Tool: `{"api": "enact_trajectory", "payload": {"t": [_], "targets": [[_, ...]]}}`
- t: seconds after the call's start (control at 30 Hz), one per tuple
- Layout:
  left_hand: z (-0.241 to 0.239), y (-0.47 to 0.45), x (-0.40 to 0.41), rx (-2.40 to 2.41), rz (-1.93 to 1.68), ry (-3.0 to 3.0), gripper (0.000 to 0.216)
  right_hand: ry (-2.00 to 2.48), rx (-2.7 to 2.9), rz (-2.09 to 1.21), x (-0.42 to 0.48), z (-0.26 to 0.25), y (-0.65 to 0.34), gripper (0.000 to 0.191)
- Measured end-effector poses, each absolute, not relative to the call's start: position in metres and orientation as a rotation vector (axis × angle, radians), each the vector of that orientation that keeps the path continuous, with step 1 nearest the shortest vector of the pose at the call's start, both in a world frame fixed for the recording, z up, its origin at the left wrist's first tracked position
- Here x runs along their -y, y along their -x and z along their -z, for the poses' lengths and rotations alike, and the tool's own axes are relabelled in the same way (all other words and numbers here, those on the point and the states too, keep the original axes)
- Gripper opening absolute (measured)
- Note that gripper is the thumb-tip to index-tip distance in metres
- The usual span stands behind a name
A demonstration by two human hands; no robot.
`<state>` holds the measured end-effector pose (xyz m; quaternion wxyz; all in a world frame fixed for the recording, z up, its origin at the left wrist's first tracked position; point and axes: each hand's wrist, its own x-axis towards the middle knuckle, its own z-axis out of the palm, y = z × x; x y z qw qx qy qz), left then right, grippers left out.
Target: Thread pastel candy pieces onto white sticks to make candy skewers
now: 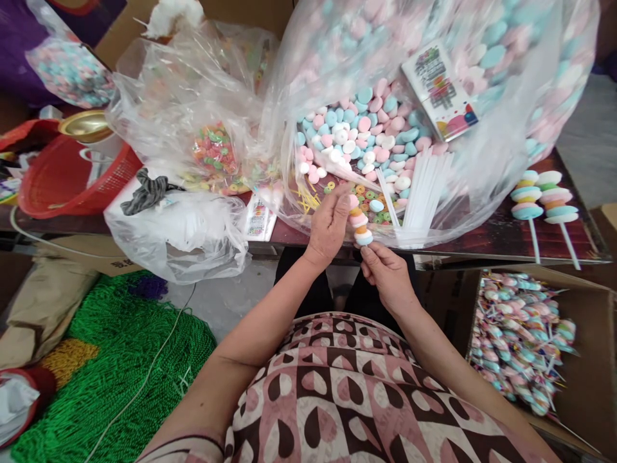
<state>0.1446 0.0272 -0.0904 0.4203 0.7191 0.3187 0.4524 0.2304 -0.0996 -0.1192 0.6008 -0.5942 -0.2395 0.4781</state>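
Between my hands is a marshmallow skewer, stacked with pink and white pieces, orange rings and a blue-and-white piece at the near end. My left hand is closed at its far end, fingertips against a pink piece. My right hand pinches just under the near end; the stick there is mostly hidden by the fingers. Just beyond lie small gummy rings and a heap of pink, blue and white marshmallows in a large clear bag. White sticks lie beside them, to the right.
Two finished-looking skewers rest at the table's right edge. Below is a cardboard box of wrapped skewers. Leftward are a plastic bag, a bag of gummy rings and a red basket. Green strands cover the floor.
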Motion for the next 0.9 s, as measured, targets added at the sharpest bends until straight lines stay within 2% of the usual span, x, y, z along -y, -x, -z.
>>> {"api": "enact_trajectory", "payload": {"t": [0.47, 0.73, 0.9], "targets": [[0.0879, -0.1462, -0.0228, -0.804, -0.973, -1.917, 0.053, 1.374, 0.560, -1.093, 0.0994, 0.1176, -0.2298, 0.034], [0.0902, -0.1442, -0.0259, -0.780, -1.157, -1.823, 0.053, 1.361, 0.557, -1.108, 0.1000, 0.1230, -0.2306, 0.036], [0.0868, -0.1445, -0.0253, -0.794, -1.062, -1.821, 0.054, 1.357, 0.546, -1.113, 0.1004, 0.1208, -0.2305, 0.037]]}}
